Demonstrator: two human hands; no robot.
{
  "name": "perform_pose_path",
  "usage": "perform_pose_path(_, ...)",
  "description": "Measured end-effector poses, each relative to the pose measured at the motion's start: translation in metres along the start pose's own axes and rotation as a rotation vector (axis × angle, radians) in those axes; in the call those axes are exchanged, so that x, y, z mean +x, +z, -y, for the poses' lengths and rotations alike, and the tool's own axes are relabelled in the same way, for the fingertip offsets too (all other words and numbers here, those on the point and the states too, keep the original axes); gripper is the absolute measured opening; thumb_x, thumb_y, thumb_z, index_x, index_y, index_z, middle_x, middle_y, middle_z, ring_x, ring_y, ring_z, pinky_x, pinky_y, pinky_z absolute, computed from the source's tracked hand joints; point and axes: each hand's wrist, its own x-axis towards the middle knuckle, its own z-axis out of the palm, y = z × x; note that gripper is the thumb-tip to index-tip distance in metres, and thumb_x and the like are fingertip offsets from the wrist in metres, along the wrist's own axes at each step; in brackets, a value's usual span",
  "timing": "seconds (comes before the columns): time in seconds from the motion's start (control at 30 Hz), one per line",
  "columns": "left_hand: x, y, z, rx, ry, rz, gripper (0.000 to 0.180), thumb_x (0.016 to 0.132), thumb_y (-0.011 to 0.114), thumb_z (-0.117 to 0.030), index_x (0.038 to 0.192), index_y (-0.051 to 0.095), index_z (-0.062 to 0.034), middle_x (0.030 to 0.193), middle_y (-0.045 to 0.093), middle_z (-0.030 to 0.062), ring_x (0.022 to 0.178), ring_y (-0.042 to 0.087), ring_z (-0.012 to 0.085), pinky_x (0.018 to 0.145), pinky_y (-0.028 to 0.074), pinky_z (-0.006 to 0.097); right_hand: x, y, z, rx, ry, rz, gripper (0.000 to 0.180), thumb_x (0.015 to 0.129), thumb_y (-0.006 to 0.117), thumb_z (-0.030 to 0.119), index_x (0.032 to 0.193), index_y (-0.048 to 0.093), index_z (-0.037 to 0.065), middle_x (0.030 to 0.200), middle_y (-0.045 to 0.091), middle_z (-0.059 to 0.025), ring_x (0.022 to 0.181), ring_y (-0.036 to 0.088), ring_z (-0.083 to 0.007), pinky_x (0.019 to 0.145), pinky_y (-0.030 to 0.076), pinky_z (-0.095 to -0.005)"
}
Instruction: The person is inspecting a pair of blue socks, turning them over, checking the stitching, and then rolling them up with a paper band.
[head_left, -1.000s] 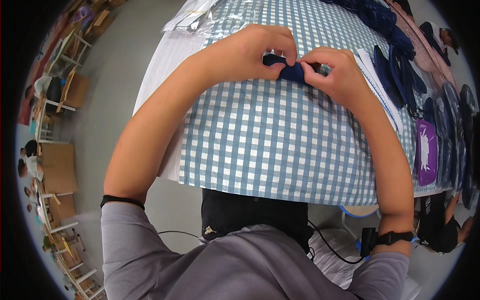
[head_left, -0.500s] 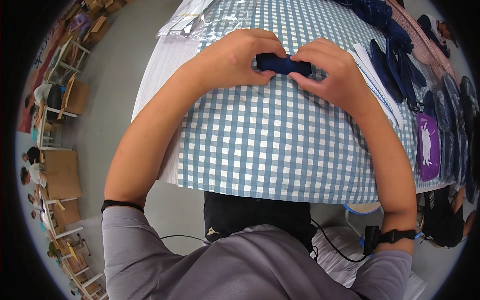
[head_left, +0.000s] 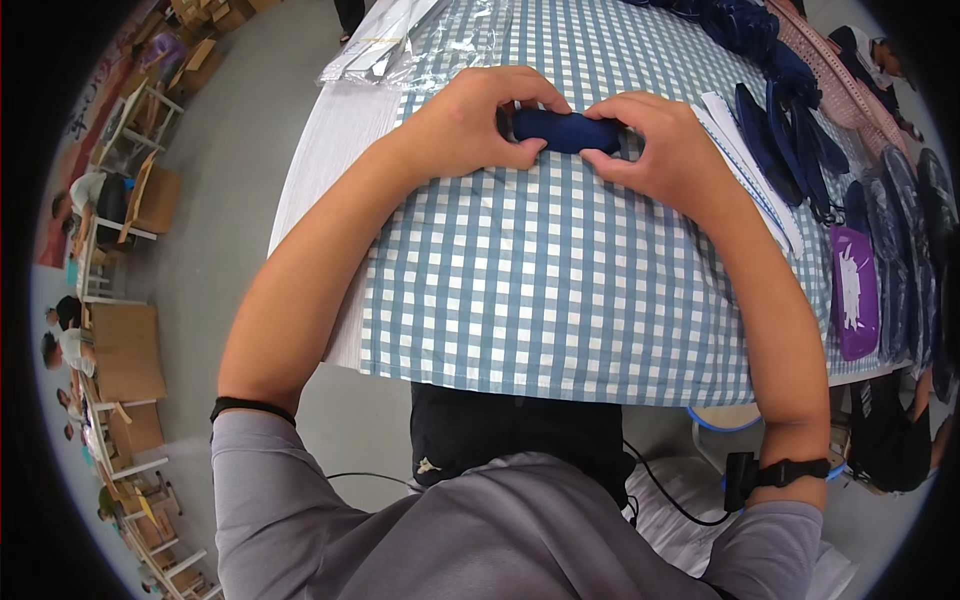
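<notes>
A small oblong dark blue fabric piece [head_left: 568, 132], smooth and padded-looking, is held level above the checked tablecloth [head_left: 560, 300]. My left hand [head_left: 490, 118] grips its left end, with thumb below and fingers curled over the top. At the other end, my right hand [head_left: 650, 140] pinches it the same way. Both hands are closed around it, and its middle shows between them. Its exact kind cannot be made out.
At the upper left lies a clear plastic bag [head_left: 440, 50]. To the right are white ruled strips [head_left: 755, 180], dark blue fabric pieces [head_left: 765, 140], a purple packet [head_left: 854, 290], plastic-wrapped dark items [head_left: 900, 260] and a pink basket [head_left: 835, 70]. Other people sit at tables on the far left.
The blue piece has turned slightly in my fingers; its creased middle now looks smooth and rounded. My left hand has shifted a little nearer me, and my right hand has barely moved.
</notes>
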Motion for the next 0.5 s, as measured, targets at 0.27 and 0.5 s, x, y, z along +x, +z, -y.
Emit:
perform_pose_path(0.27,-0.007,-0.005,-0.022,-0.333,-0.177,-0.063,0.041,0.079,0.080,0.005,0.118,0.075,-0.0053,0.121,0.072,0.0046,0.110,0.069,0.0164,0.103,0.055,0.036,-0.004,-0.019,0.021,0.448,0.339,0.023,0.035,0.080,0.089,0.013,0.112,0.079,0.000,0.101,0.080,-0.0096,0.093,0.073,-0.0185,0.089,0.060,-0.0328)
perform_pose_path(0.5,-0.015,-0.005,-0.042,-0.510,-0.164,-0.130,0.029,0.084,0.076,0.010,0.110,0.079,-0.0021,0.124,0.072,0.0112,0.118,0.069,0.0215,0.111,0.055,0.039,-0.013,-0.031,0.032,0.865,0.483,0.016,0.037,0.084,0.086,0.008,0.117,0.076,-0.007,0.103,0.080,-0.0149,0.094,0.078,-0.0192,0.092,0.063,-0.0323)
